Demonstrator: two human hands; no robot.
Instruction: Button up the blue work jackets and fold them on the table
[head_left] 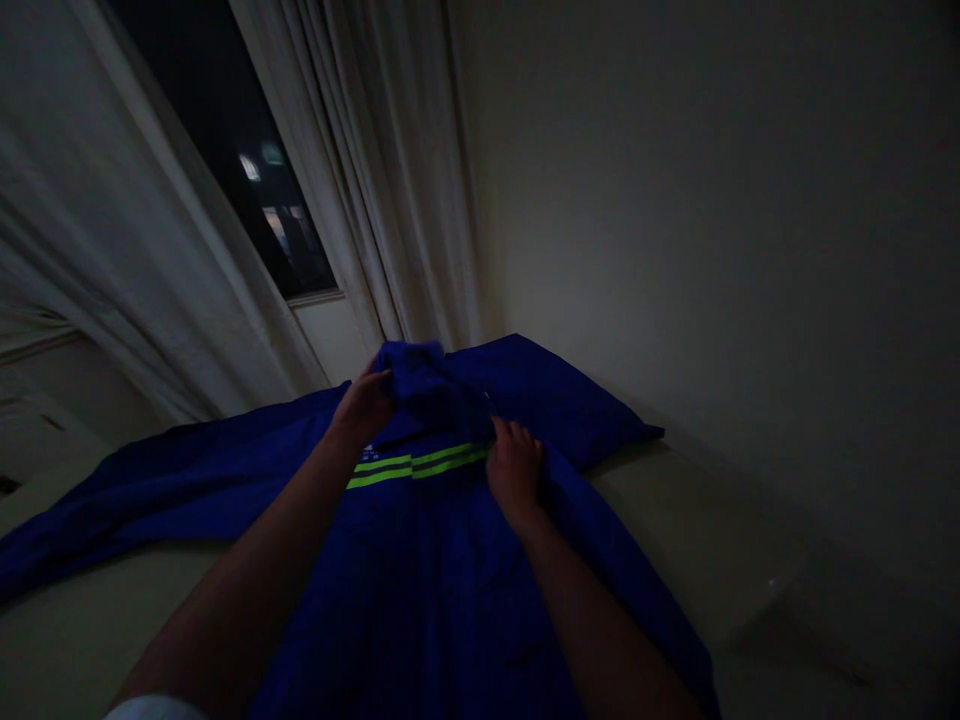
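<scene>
A blue jacket (435, 560) with two yellow-green stripes across its chest lies spread on a pale surface, its sleeves out to both sides. My left hand (366, 402) is closed on the bunched collar or hood, lifting it above the neckline. On the other side of the neck, my right hand (516, 465) rests at the end of the stripes with its fingers curled. A thin glint shows just above its thumb; what those fingers hold is too dark to tell.
The pale tabletop or bed surface (675, 530) ends at a corner on the right. Behind it stand a plain wall (675, 220) and light curtains (397, 180), parted at a dark window (247, 150). The room is dim.
</scene>
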